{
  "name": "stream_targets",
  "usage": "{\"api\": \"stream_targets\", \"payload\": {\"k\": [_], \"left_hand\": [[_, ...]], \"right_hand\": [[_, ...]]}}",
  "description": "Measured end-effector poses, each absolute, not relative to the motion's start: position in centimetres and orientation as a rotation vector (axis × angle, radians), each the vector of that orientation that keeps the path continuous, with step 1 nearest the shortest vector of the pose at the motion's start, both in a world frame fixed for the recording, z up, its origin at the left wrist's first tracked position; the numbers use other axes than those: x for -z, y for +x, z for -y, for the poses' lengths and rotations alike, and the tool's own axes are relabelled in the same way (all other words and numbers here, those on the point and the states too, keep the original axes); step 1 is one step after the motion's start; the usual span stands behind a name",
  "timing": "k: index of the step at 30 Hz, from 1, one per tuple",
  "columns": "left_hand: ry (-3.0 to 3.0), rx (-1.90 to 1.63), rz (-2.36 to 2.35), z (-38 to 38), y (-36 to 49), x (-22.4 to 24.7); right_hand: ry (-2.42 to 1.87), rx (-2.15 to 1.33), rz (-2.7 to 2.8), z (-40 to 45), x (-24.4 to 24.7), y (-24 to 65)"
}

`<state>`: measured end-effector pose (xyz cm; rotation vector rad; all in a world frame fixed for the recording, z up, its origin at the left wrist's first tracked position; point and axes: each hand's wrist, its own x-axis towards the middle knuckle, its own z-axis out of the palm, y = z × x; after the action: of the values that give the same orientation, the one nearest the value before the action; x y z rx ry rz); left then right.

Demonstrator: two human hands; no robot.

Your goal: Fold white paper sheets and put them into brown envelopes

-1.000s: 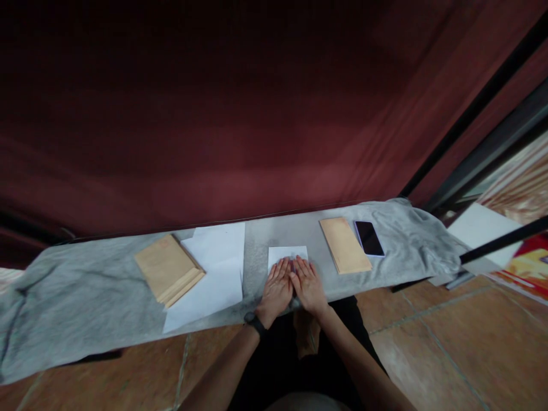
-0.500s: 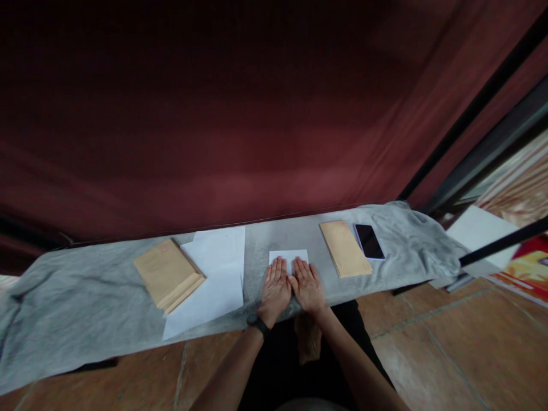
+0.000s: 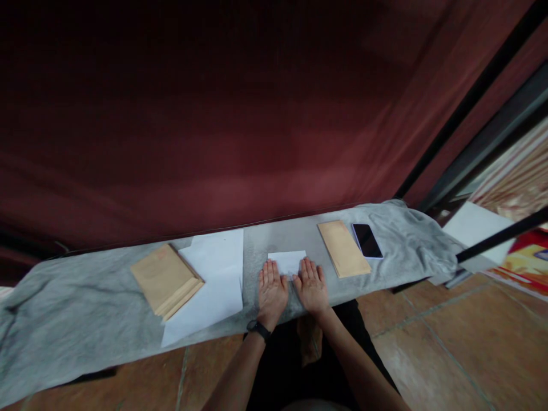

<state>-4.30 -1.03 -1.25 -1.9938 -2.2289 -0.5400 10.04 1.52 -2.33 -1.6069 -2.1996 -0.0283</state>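
A small folded white paper [image 3: 287, 262] lies flat on the grey cloth in front of me. My left hand [image 3: 273, 290] rests palm down at its left edge, fingers stretched out. On its right edge lies my right hand [image 3: 311, 287], also flat and open. Left of my hands are larger white sheets [image 3: 218, 279], partly under a stack of brown envelopes [image 3: 166, 279]. To the right is a smaller brown envelope pile [image 3: 343, 248], with a dark-screened phone [image 3: 367, 241] beside it.
The grey cloth [image 3: 85, 308] covers a long narrow table against a dark red panel [image 3: 257, 142]. Black metal bars [image 3: 471, 103] stand at the right, near a white board [image 3: 477, 231] and a red and yellow printed item [image 3: 531, 260].
My hands have moved apart, the left one leftward and the right one slightly rightward, uncovering more of the small white paper. The whole view has shifted slightly.
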Motion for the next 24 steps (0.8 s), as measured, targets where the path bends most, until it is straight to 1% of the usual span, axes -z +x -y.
{"api": "stream_targets", "payload": {"k": [14,24], "left_hand": [[-1.864,0.649,2.245,1.25,-4.88,1.71],[-1.848,0.634,2.259,1.38,-4.86,1.67]], "right_hand": [[-1.661,0.070,2.146,-1.43,2.68,10.56],[-1.705,-0.028,2.134,-1.76,2.16,10.73]]}}
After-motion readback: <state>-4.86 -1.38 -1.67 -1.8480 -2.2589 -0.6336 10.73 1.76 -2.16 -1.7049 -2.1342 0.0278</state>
